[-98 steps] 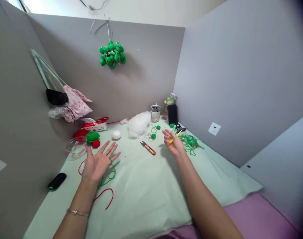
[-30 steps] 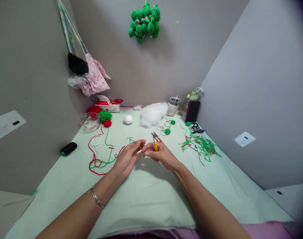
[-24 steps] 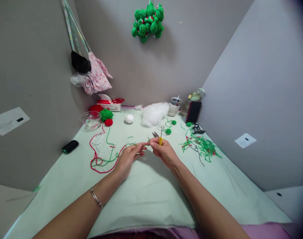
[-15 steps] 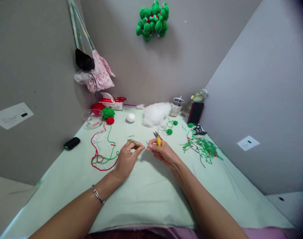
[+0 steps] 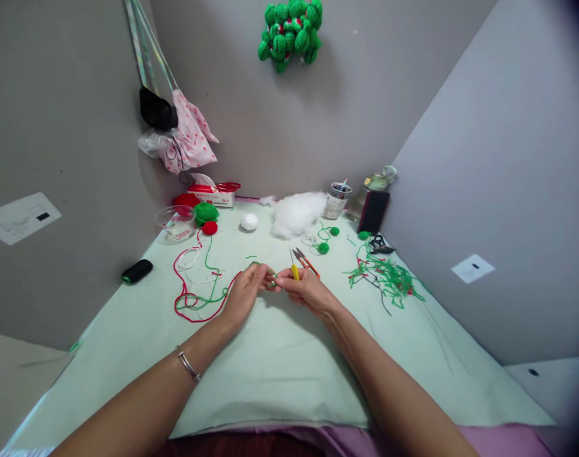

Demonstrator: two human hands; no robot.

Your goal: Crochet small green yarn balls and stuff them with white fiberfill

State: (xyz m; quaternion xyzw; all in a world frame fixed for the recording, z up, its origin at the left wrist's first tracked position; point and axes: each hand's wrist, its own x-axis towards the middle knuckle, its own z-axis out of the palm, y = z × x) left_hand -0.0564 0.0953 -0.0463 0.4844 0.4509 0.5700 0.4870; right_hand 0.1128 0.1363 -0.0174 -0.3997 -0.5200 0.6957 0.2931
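Far L on counter (pale green cover): black case nr the edge. Above it, on wall straps, a black pouch + pink dotted bag hang. Next, clear plastic bowl, w/ red-&-white tissue box bhd to the R. Green yarn ball sits just R of bowl, small red yarn ball in front of it; loose red yarn loops twd the viewer, tangled w/ green + white strands. White yarn ball a bit further R.

Left hand, centre-L: fingers curled, thumb pressed in, pinching green yarn piece, mostly hidden by fingers. Piece is btwn the 2 hands, just off counter. Green crochet cluster hangs high on back wall; white stuffing lies below.

Right hand, centre-R: closed around yellow-handled crochet hook, shaft pointing up, tip too small to read; thumb + index meet at the yarn piece. Orange-handled thread snips show just beyond this hand, partly hidden by it.

Further R: 2 small green balls, pen cup, phone upright agst bottle, black claw clip, then heap of green yarn scraps w/ red bits.
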